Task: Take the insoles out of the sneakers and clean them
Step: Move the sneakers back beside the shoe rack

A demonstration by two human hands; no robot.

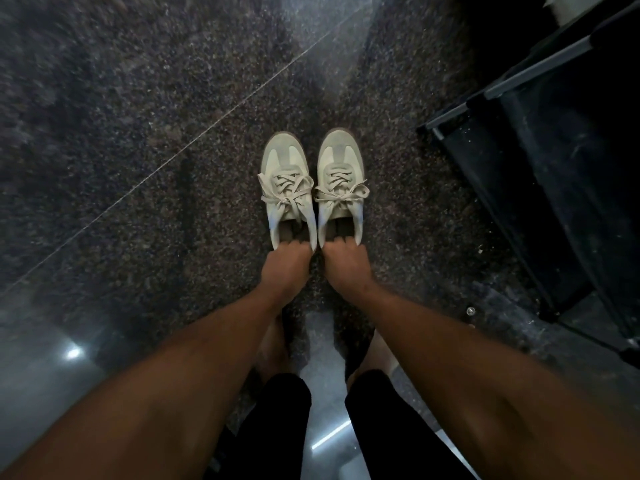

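Two pale grey-green sneakers with tied laces stand side by side on the dark speckled floor, toes pointing away from me. My left hand (284, 263) grips the heel of the left sneaker (286, 178), its fingers hooked into the opening. The heel of the right sneaker (341, 174) is gripped the same way by my right hand (345, 259). Inside each shoe only a dark strip of lining shows; I cannot make out the insoles.
A black rack with metal bars (540, 133) stands at the right, close to the right sneaker. A thin seam (194, 147) crosses the polished floor diagonally. My bare feet and legs in black shorts (287, 403) are below my arms.
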